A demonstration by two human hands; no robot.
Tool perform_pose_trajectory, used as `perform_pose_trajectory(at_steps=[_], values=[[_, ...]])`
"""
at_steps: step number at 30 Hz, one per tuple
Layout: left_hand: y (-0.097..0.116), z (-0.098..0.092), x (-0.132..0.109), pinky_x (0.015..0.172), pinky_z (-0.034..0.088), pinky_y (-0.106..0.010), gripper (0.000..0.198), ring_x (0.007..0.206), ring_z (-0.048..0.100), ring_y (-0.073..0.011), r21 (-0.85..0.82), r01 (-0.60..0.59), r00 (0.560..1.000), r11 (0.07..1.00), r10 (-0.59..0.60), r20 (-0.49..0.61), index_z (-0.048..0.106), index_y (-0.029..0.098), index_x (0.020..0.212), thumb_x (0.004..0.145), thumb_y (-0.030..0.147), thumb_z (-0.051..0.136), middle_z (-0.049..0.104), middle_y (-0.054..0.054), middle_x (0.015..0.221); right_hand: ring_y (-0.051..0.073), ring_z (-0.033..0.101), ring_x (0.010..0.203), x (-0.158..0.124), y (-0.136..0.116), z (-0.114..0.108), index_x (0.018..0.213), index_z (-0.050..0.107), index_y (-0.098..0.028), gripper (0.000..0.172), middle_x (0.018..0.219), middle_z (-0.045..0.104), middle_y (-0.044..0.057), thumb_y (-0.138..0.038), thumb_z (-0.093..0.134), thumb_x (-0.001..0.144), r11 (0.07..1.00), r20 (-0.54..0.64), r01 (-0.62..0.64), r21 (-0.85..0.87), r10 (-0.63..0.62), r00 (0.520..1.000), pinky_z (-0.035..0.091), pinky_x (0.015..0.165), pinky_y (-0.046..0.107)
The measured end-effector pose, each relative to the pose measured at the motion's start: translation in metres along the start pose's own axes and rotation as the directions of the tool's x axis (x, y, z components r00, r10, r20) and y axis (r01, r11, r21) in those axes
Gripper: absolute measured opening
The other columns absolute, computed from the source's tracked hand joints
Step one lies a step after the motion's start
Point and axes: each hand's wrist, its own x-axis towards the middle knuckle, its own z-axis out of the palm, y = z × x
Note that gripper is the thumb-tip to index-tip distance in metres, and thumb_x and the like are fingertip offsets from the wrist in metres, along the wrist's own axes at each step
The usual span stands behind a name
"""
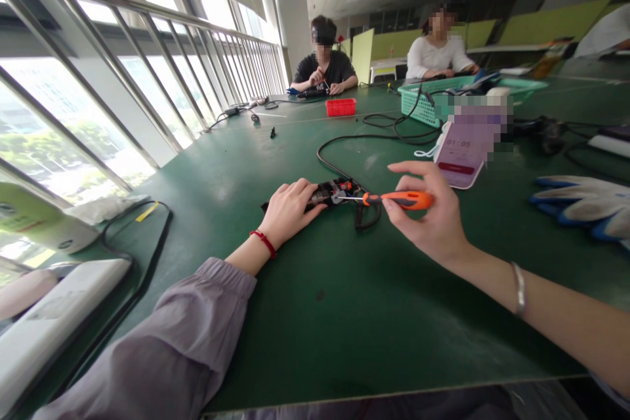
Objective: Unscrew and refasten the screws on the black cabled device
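Observation:
My left hand [294, 205] presses down over a dark, opened-up device [325, 193] on the green table, fingers closed round its left part. Orange and grey inner parts show at the device's right end, and a black cord runs off from there. An orange and black screwdriver [407, 199] lies level in my right hand [436, 223], pinched by the handle with the index finger lifted. Its metal shaft points left, the tip at the device's exposed insides; whether it touches a screw is too small to tell.
A phone [462, 151] leans beside a green basket [423, 105]. Blue-white gloves [590, 207] lie right, a red basket [340, 107] farther back. At left are a power strip [63, 315], a black cable [160, 243] and a green bottle [42, 220]. Two people sit across the table.

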Motion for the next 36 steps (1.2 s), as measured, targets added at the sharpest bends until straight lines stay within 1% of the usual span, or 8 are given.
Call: perform_pose_trajectory(at_steps=[4,9,15,20,24,27,32,36], values=[[-0.001,0.0,0.0,0.076,0.043,-0.032,0.036,0.084,0.059,-0.0201,-0.005,-0.007,1.0,1.0,0.007,-0.006,0.056,0.016,0.111,0.09,0.043,0.046,0.061,-0.007,0.101,0.017,0.057,0.066,-0.001,0.002,0.0,0.122,0.038,-0.023,0.062,0.08,0.055,0.0,-0.022,0.067,0.068,0.995,-0.008,0.028,0.092,-0.027,1.0,0.05,0.061,0.033],[-0.001,0.001,0.0,0.076,0.042,-0.032,0.036,0.084,0.059,-0.0201,-0.017,-0.004,1.0,1.0,0.003,-0.005,0.056,0.016,0.111,0.09,0.043,0.046,0.061,-0.008,0.102,0.013,0.054,0.055,-0.002,0.003,0.0,0.107,0.049,-0.025,0.033,0.07,0.053,-0.003,-0.024,0.062,0.077,0.998,0.061,-0.053,0.035,0.05,0.997,0.047,0.053,0.028],[0.0,0.0,0.0,0.076,0.043,-0.032,0.035,0.083,0.059,-0.0201,-0.009,0.006,1.0,1.0,-0.006,0.002,0.056,0.016,0.11,0.089,0.044,0.047,0.061,-0.007,0.102,0.018,0.057,0.076,-0.002,0.003,0.003,0.128,0.031,-0.024,0.073,0.089,0.055,0.002,-0.022,0.069,0.065,0.994,-0.043,0.046,0.099,-0.042,0.998,0.051,0.063,0.033],[0.0,0.0,0.001,0.076,0.043,-0.032,0.034,0.083,0.059,-0.02,-0.031,0.009,1.0,0.999,-0.008,0.005,0.056,0.017,0.107,0.089,0.043,0.048,0.061,-0.007,0.1,0.012,0.055,0.057,-0.003,0.001,0.003,0.11,0.049,-0.025,0.036,0.083,0.058,0.0,-0.025,0.062,0.077,0.992,0.008,-0.104,0.07,0.103,0.995,0.05,0.057,0.03],[0.0,-0.001,0.001,0.074,0.044,-0.031,0.033,0.085,0.06,-0.0202,-0.081,0.02,1.0,0.997,-0.018,0.018,0.055,0.017,0.106,0.088,0.044,0.049,0.062,-0.007,0.099,0.019,0.058,0.08,-0.001,0.007,0.003,0.124,0.038,-0.024,0.061,0.09,0.056,0.003,-0.017,0.066,0.069,0.99,-0.06,0.046,0.13,-0.038,0.997,0.051,0.079,0.039],[0.0,-0.001,0.0,0.071,0.044,-0.029,0.032,0.086,0.061,-0.0199,-0.114,0.049,0.998,0.992,-0.044,0.044,0.054,0.018,0.107,0.087,0.044,0.05,0.064,-0.005,0.098,0.018,0.057,0.074,-0.001,0.007,0.003,0.122,0.04,-0.022,0.063,0.086,0.056,0.003,-0.02,0.069,0.066,0.994,-0.043,0.063,0.094,-0.059,0.997,0.051,0.066,0.035],[0.001,-0.003,0.0,0.065,0.044,-0.028,0.033,0.086,0.063,-0.0201,-0.114,0.086,0.993,0.99,-0.076,0.091,0.052,0.02,0.109,0.087,0.045,0.05,0.066,-0.003,0.097,0.01,0.046,0.043,-0.005,-0.002,0.002,0.094,0.054,-0.025,0.016,0.051,0.047,-0.007,-0.025,0.059,0.079,0.999,0.089,-0.029,-0.035,0.032,0.995,0.041,0.047,0.025],[0.001,-0.001,0.001,0.067,0.045,-0.028,0.034,0.088,0.063,-0.0208,-0.078,0.086,0.991,0.993,-0.078,0.111,0.051,0.019,0.109,0.088,0.045,0.048,0.066,-0.006,0.098,0.016,0.059,0.07,-0.005,0.0,0.004,0.111,0.047,-0.025,0.045,0.081,0.057,0.0,-0.018,0.063,0.07,0.996,-0.04,0.094,0.005,-0.094,0.995,0.051,0.064,0.031]])
